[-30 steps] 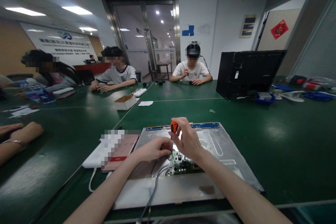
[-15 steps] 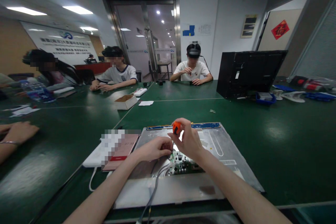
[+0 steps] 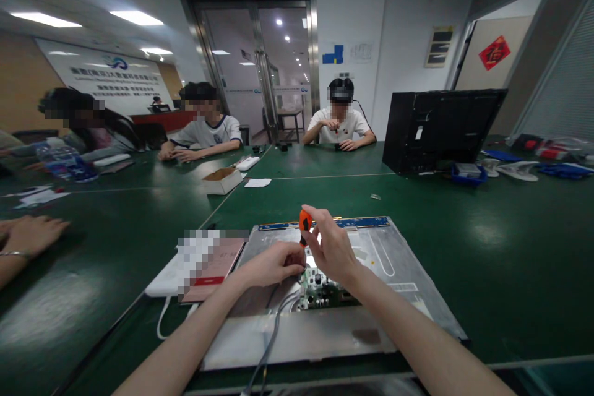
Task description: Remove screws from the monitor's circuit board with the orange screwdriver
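Screwdriver (image 3: 304,221) was pinched by the right hand's (image 3: 337,250) fingers; left hand (image 3: 276,263) fingers curled, pinch indeterminable. Sign (image 3: 494,52) read “福”.

One view: a head-worn camera, stationed at the near side of the metal panel (image 3: 403,297) and above it, at close range. It faces forward and tilts down over the panel and the wearer's hands (image 3: 335,252). The field is wide, taking in the surface (image 3: 492,235) around the panel and, well beyond the panel, the glass doors (image 3: 232,49), met almost square-on.
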Tool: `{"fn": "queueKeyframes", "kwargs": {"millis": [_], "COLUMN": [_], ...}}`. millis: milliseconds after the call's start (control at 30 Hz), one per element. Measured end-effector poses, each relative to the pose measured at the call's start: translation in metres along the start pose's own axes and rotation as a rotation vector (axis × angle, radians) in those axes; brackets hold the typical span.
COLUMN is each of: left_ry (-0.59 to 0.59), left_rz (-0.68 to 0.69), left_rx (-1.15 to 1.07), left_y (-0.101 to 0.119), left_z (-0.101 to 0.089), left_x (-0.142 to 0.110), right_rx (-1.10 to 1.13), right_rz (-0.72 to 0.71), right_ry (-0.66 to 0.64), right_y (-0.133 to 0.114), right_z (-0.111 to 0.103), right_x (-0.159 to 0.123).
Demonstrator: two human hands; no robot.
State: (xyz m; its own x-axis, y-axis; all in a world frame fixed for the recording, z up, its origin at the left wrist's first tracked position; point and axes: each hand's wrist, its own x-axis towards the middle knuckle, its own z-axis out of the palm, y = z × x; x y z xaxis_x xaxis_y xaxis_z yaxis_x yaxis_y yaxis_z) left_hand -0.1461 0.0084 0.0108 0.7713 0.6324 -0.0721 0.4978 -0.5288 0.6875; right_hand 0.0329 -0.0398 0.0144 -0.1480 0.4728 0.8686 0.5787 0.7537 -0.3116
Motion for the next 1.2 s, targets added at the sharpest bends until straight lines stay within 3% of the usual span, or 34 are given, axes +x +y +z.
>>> {"fn": "queueKeyframes", "kwargs": {"millis": [333, 633, 933, 1200], "left_ry": [-0.017, 0.028, 0.013, 0.026], "left_rz": [0.041, 0.064, 0.044, 0.076], "left_rx": [0.031, 0.055, 0.014, 0.033], "left_y": [-0.0056, -0.0060, -0.0053, -0.0060], "left_z": [0.0006, 0.0043, 0.0067, 0.0046], "left_x": [0.0015, 0.0013, 0.0006, 0.0005], "right_rx": [-0.007, 0.045, 0.045, 0.028], "right_rz": [0.052, -0.002, 0.023, -0.017], "right_ry": [0.088, 0.003, 0.052, -0.012], "right_y": [0.0042, -0.0027, 0.0002, -0.0032], "right_z": [0.0063, -0.0015, 0.0039, -0.0008], "right_x": [-0.0052, 0.0000, -0.0034, -0.0008]}}
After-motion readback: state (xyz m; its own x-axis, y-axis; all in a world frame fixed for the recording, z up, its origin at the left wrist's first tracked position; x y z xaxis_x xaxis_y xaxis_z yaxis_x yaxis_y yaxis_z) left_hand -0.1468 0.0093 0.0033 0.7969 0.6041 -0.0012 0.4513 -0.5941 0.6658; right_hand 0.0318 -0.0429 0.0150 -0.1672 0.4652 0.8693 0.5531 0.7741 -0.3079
